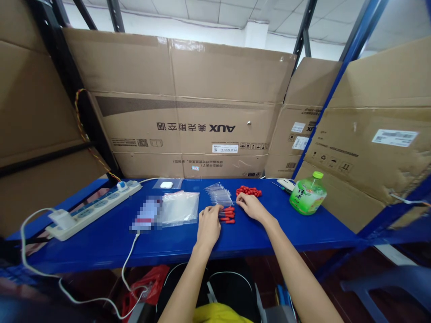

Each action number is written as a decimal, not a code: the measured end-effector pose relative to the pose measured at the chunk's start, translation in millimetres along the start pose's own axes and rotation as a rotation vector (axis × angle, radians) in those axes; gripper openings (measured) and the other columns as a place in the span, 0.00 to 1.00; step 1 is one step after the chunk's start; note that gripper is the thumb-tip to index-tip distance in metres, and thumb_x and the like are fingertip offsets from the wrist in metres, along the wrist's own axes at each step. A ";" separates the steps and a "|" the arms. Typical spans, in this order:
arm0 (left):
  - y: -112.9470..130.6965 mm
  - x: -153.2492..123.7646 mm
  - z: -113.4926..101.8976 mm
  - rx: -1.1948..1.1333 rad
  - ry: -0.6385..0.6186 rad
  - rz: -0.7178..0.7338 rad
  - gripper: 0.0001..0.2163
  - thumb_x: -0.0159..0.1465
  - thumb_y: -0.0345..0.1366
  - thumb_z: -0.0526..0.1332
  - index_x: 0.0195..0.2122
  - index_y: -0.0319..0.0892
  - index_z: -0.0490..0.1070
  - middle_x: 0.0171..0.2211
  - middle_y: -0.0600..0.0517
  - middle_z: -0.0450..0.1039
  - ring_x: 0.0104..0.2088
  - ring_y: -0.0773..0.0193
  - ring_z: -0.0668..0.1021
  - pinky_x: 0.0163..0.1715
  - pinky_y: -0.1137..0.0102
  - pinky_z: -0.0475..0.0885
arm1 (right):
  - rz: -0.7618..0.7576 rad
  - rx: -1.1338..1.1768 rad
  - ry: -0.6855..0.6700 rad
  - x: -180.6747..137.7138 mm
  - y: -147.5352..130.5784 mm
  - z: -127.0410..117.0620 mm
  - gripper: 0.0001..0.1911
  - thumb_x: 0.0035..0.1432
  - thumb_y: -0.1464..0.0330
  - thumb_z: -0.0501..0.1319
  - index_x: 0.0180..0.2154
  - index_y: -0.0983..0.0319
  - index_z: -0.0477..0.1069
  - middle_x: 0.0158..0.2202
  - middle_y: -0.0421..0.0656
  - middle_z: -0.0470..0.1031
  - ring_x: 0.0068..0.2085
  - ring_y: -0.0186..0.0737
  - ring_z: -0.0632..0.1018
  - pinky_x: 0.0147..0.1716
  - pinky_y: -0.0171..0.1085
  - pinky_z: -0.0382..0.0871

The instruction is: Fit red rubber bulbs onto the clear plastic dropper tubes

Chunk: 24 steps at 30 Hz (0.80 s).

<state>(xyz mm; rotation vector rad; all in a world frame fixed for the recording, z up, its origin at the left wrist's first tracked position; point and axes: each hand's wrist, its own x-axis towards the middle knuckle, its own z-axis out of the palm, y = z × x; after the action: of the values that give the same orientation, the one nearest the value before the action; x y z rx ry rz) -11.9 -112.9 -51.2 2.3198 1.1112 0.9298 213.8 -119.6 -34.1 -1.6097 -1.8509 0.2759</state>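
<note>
My left hand [208, 223] rests on the blue shelf top [286, 229] with its fingers curled, fingertips at a short row of small red-capped pieces [229, 215]. My right hand [249, 205] lies just right of that row, fingers bent down onto the surface near a heap of loose red pieces [248, 191]. A stack of clear thin tubes or sleeves [219, 195] sits just beyond my left hand. Whether either hand pinches a piece is hidden by the fingers.
Clear plastic bags [180, 207] and a blurred card [146, 214] lie to the left, a white power strip [94, 208] with cables further left. A white earbud case [166, 184] sits at the back. A green drink bottle [308, 194] stands right. Cardboard boxes [188, 103] wall the back.
</note>
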 end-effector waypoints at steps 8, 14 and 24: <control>0.4 3.7 -1.5 -0.196 0.207 0.004 0.14 0.68 0.37 0.60 0.54 0.43 0.70 0.52 0.42 0.73 0.53 0.49 0.73 0.54 0.54 0.65 | 0.009 0.308 0.208 -14.1 -33.6 -4.9 0.08 0.62 0.63 0.61 0.37 0.60 0.74 0.33 0.42 0.79 0.35 0.40 0.78 0.37 0.36 0.68; 17.6 0.9 -16.8 -1.008 0.154 -0.068 0.15 0.68 0.48 0.59 0.45 0.42 0.73 0.48 0.44 0.73 0.35 0.62 0.77 0.32 0.68 0.72 | -0.059 0.431 0.101 -27.5 -75.5 6.3 0.09 0.63 0.62 0.61 0.38 0.60 0.75 0.32 0.40 0.78 0.33 0.38 0.77 0.33 0.34 0.67; 10.0 -1.5 -30.5 -1.640 0.242 -0.305 0.12 0.62 0.41 0.66 0.39 0.42 0.66 0.35 0.51 0.71 0.25 0.70 0.72 0.22 0.76 0.64 | 0.366 0.102 0.516 -13.9 -2.5 -41.8 0.14 0.63 0.61 0.60 0.45 0.61 0.76 0.33 0.47 0.80 0.35 0.44 0.79 0.37 0.38 0.70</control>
<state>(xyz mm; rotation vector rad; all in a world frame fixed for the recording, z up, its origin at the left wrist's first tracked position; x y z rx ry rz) -29.1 -118.0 -24.6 0.6944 0.3443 1.2555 237.0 -144.1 -5.7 -1.7420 -1.1388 0.0941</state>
